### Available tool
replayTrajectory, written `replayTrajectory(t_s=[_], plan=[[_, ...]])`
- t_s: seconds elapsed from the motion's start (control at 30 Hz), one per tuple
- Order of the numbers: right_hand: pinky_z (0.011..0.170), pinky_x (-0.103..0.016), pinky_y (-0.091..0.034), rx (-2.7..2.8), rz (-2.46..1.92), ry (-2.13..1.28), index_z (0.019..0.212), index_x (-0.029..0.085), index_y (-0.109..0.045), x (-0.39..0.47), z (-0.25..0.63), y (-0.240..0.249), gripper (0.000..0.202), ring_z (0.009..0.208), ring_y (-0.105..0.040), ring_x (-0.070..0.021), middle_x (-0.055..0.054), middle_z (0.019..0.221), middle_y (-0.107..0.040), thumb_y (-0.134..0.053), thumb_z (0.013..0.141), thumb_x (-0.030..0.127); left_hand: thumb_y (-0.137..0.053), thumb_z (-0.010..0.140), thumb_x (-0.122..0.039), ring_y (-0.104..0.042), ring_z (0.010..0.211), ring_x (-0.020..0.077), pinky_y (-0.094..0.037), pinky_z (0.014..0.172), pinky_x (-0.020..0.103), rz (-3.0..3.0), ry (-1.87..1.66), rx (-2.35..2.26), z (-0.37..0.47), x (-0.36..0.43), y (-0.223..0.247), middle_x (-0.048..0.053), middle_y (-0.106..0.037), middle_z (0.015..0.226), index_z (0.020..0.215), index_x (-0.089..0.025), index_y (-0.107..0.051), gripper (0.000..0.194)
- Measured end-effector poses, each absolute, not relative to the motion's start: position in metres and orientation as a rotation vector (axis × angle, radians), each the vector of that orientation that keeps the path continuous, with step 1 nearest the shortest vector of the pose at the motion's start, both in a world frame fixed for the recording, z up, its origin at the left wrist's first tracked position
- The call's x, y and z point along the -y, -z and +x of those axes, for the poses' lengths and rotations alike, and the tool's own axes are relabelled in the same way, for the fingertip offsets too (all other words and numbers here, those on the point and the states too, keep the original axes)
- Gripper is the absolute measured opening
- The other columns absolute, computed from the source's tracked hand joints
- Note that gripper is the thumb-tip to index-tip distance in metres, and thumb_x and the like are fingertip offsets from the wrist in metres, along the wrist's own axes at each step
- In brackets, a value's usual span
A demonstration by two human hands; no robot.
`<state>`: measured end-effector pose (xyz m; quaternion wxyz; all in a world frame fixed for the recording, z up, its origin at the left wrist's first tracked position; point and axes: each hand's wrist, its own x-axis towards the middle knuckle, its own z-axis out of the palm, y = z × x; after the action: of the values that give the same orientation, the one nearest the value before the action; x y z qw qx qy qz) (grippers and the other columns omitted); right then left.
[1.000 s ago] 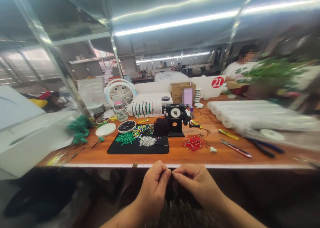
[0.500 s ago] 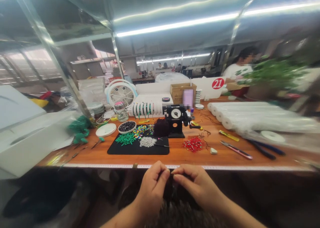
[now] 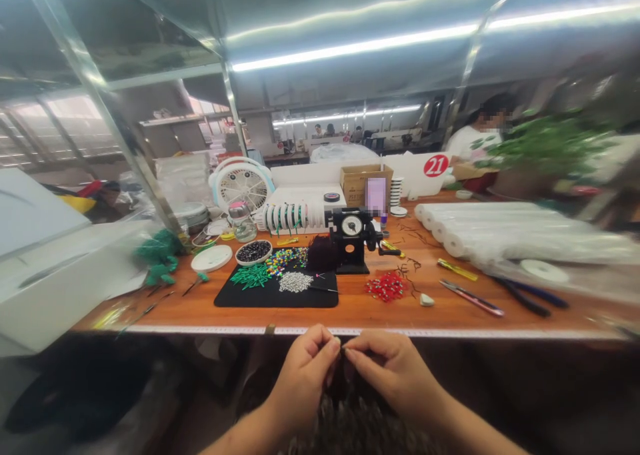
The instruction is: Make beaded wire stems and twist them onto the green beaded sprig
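Just below the table's front edge, my left hand [image 3: 306, 368] and my right hand [image 3: 390, 365] meet with thumbs and forefingers pinched close together. Between the fingertips is something small and dark, too small to make out. Beyond them on the table lies a black mat [image 3: 275, 298] with green tube-shaped pieces [image 3: 250, 276], silvery beads [image 3: 296, 282] and mixed coloured beads [image 3: 281, 260]. A white dish [image 3: 240, 260] of black beads [image 3: 255, 250] stands at the mat's back left. Right of the mat lies a pile of red pieces [image 3: 387, 286].
A black hand-cranked machine [image 3: 351, 242] stands behind the mat, beside a row of white spools [image 3: 295, 217]. To the right lie a tweezers-like tool [image 3: 473, 298], pliers [image 3: 527, 298] and plastic-wrapped rolls [image 3: 500, 232]. A fan [image 3: 244, 187] stands at back left; a person [image 3: 480, 135] sits at back right.
Both hands stay almost in place. The fingertips have shifted very slightly, and a pale spot now shows at the left fingertips.
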<state>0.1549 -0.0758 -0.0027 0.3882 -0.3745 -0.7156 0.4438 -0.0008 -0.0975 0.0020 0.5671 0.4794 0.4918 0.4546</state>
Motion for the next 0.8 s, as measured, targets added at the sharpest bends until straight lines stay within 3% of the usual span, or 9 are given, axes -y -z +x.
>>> replayTrajectory(t_s=[0.23,0.4,0.6,0.8], plan=[[0.058,-0.024,-0.042,1.755,-0.926,-1.2,0.069,0.015,-0.07,0.0736,0.1521,0.0054,0.025,0.061,-0.059,-0.0165,-0.003,0.064,-0.067,-0.055,0.082,0.03,-0.054,0.082,-0.04,-0.031,0.051,0.0096,-0.025,0.047,0.021,1.351,-1.114,-1.26,-0.0027,0.0995,-0.0013,-0.006,-0.037,0.054,0.064,-0.019,-0.043,0.03],[0.062,-0.025,-0.044,1.785,-0.982,-1.171,0.082,0.016,-0.068,0.0742,0.1534,0.004,0.014,0.065,-0.059,-0.0168,-0.003,0.073,-0.068,-0.059,0.078,0.026,-0.054,0.083,-0.041,-0.028,0.05,0.0091,-0.024,0.045,0.02,1.269,-1.118,-1.226,-0.0059,0.0984,0.0032,-0.006,-0.036,0.055,0.065,-0.019,-0.043,0.03],[0.055,-0.023,-0.041,1.771,-0.98,-1.136,0.07,0.014,-0.066,0.0743,0.1509,0.0086,0.022,0.057,-0.056,-0.0148,-0.003,0.06,-0.064,-0.055,0.08,0.03,-0.053,0.084,-0.039,-0.032,0.055,0.0101,-0.028,0.05,0.021,1.437,-1.132,-1.238,-0.0068,0.0989,0.002,-0.004,-0.038,0.06,0.065,-0.019,-0.043,0.029],[0.059,-0.023,-0.042,1.762,-0.95,-1.112,0.07,0.015,-0.068,0.074,0.1514,0.0069,0.02,0.06,-0.057,-0.0152,-0.003,0.063,-0.065,-0.056,0.081,0.027,-0.05,0.086,-0.036,-0.034,0.056,0.0111,-0.03,0.053,0.023,1.508,-1.148,-1.28,-0.0065,0.1006,0.0009,-0.004,-0.039,0.06,0.065,-0.019,-0.043,0.028]])
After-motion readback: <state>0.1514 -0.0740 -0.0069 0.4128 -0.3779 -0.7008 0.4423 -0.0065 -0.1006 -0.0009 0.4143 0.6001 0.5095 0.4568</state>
